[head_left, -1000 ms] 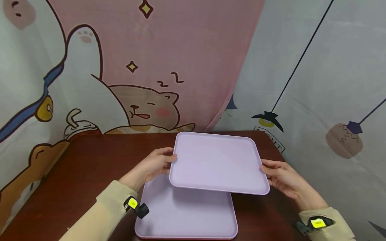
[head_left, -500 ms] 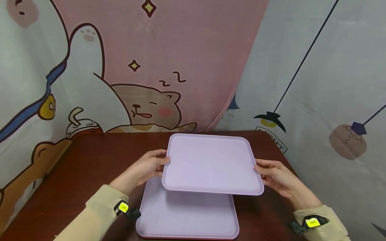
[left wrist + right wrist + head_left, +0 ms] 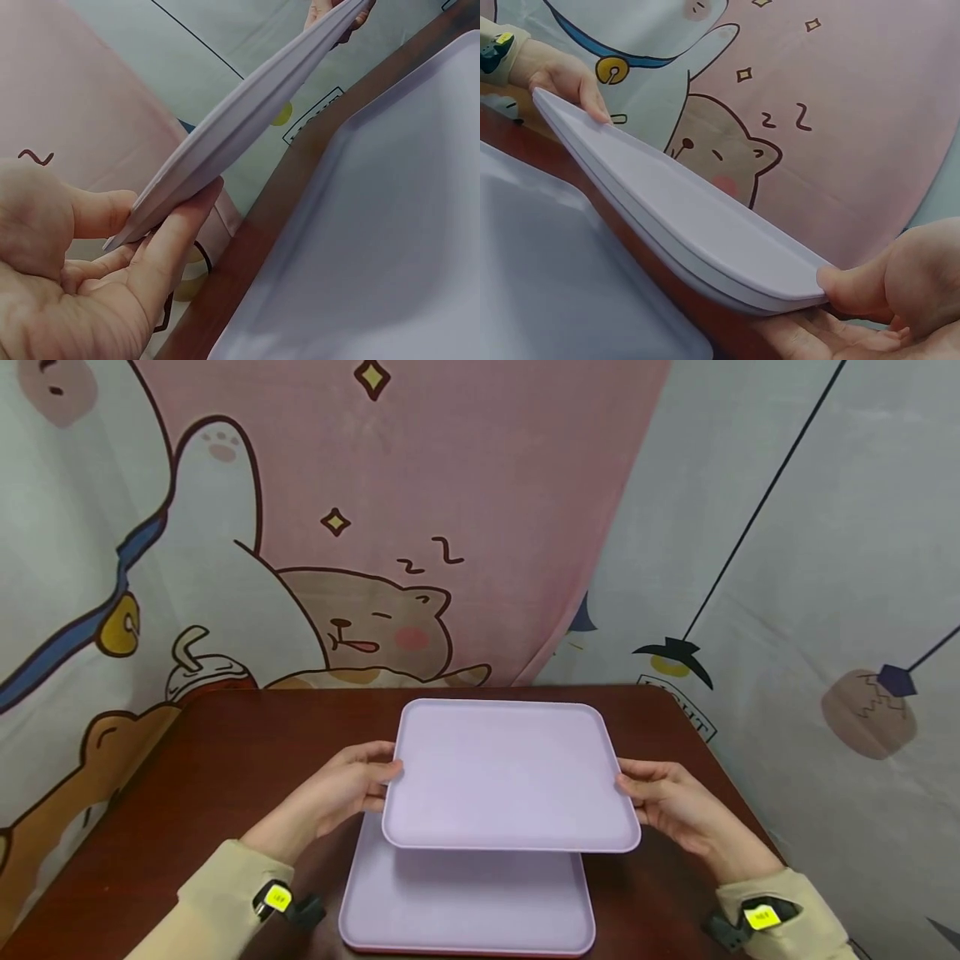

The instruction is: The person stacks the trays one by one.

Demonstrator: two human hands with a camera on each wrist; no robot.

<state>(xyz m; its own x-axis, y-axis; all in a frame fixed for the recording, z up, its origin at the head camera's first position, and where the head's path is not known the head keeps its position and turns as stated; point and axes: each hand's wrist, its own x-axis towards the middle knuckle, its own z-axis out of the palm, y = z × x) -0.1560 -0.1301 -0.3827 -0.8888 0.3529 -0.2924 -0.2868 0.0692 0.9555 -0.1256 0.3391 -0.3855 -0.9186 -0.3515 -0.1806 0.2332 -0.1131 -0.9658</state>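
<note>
A pale lilac rectangular tray hangs above the table, held at its two short sides. My left hand pinches its left edge, thumb on top and fingers beneath, as the left wrist view also shows. At the opposite edge my right hand grips in the same manner, thumb over the rim. The held tray tilts, its near side toward me. Below it a second lilac tray lies on the table, its far part hidden by the held one. A thin red edge shows under the lower tray's front.
Both trays are over a dark red-brown table. Behind it hangs a cloth backdrop printed with cartoon animals, reaching down to the table's far edge. Each sleeved wrist carries a small black camera strap with a yellow label.
Both hands have carried the held tray to the left and slightly toward me, so it sits more squarely above the lower tray. Their grip looks the same. The lower tray stays in place.
</note>
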